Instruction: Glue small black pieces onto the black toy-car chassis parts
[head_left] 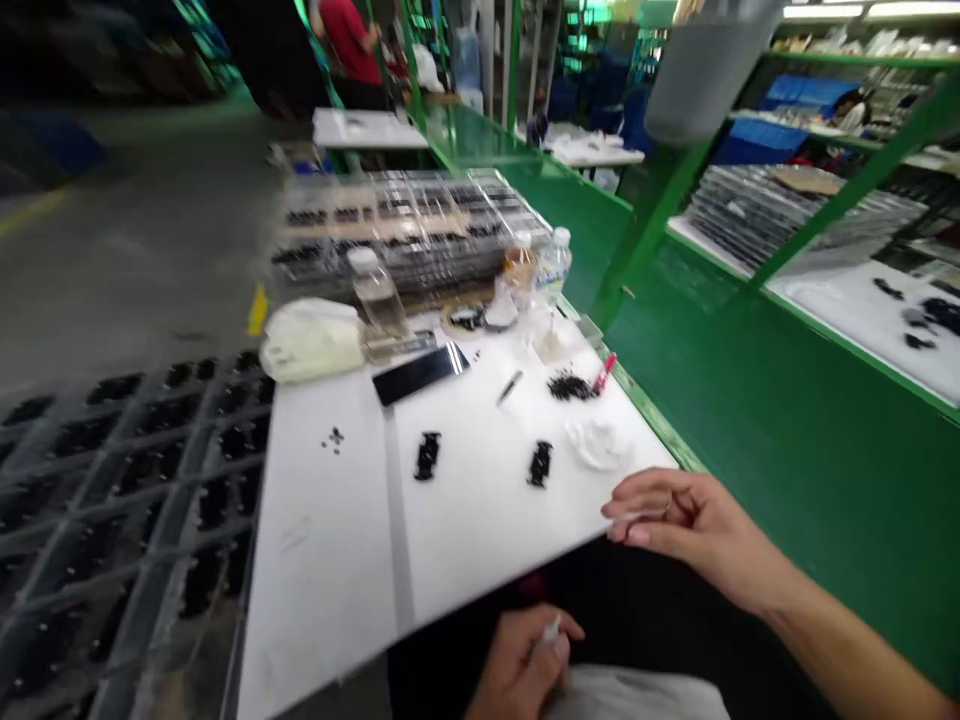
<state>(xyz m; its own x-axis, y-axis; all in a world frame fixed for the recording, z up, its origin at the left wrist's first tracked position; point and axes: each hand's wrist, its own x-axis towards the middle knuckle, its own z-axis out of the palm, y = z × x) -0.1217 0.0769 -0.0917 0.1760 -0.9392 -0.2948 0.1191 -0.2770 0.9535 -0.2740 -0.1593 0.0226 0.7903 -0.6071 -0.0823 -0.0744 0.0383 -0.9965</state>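
My left hand (525,665) is low in front of my lap, below the table's near edge. Its fingers are closed, with a small whitish piece (552,629) at the thumb and fingertip. Over the table's right front corner, my right hand (686,520) is closed in a pinch, and a thin pale strip (641,515) shows between thumb and fingers. Beyond it lies a crumpled white wad (598,443). Two black plastic parts lie apart on the white table (330,560): one on the left (427,456), the other on the right (539,464).
A phone (420,374), a dark slim tool (510,387), a pile of small black pieces (570,386) and a red tool (604,373) lie farther back. Bottles (377,290) stand before stacked clear trays (405,220). Filled trays (135,470) are left; a green post (637,235) rises right.
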